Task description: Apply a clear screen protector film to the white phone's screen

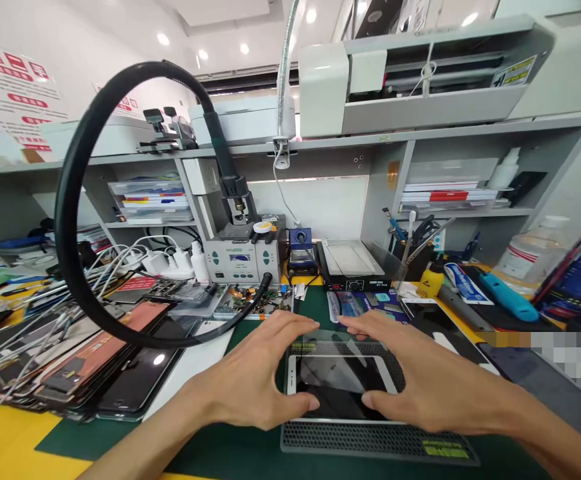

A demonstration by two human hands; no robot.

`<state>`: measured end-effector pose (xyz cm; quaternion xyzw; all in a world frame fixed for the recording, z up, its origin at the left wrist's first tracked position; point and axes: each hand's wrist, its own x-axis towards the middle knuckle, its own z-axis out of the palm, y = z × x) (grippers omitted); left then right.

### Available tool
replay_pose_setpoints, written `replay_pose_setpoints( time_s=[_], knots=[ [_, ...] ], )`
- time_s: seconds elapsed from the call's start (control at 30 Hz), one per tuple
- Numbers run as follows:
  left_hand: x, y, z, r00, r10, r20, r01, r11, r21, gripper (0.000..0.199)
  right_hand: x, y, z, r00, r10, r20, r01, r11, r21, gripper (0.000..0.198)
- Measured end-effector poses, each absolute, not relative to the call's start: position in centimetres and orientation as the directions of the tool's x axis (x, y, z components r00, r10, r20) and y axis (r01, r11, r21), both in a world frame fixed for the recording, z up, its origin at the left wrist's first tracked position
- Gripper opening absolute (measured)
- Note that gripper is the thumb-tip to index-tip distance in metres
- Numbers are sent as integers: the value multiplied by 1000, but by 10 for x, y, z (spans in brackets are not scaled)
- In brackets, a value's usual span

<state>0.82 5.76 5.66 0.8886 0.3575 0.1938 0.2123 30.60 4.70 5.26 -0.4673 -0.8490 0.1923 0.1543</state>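
Note:
A white phone (340, 385) with a black screen lies on a grey perforated pad (365, 440) in front of me. Over its far part I make out a thin clear screen protector (328, 339), which catches reflections of my fingers. My left hand (255, 373) curves around the left side, fingers at the sheet's far edge and thumb low over the screen. From the right, my right hand (420, 380) mirrors this, its thumb near the phone's front edge. Both hands appear to grip the sheet between thumb and fingers; the exact contact is partly hidden.
A thick black hose (65, 220) loops from the soldering station (243, 260) on the left. Stacked phone screens (135, 373) lie left of a green mat (220, 450). A flat heating plate (353, 260) stands behind; a yellow bottle (430, 280) and blue tool (508, 297) are right.

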Motion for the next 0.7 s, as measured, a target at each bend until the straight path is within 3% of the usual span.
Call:
replay_pose_setpoints(
  time_s=[0.7],
  knots=[
    [0, 52, 46, 675, 712, 190, 610, -685, 399, 80, 291, 35, 51, -548, 824, 144, 710, 549, -441, 86]
  ],
)
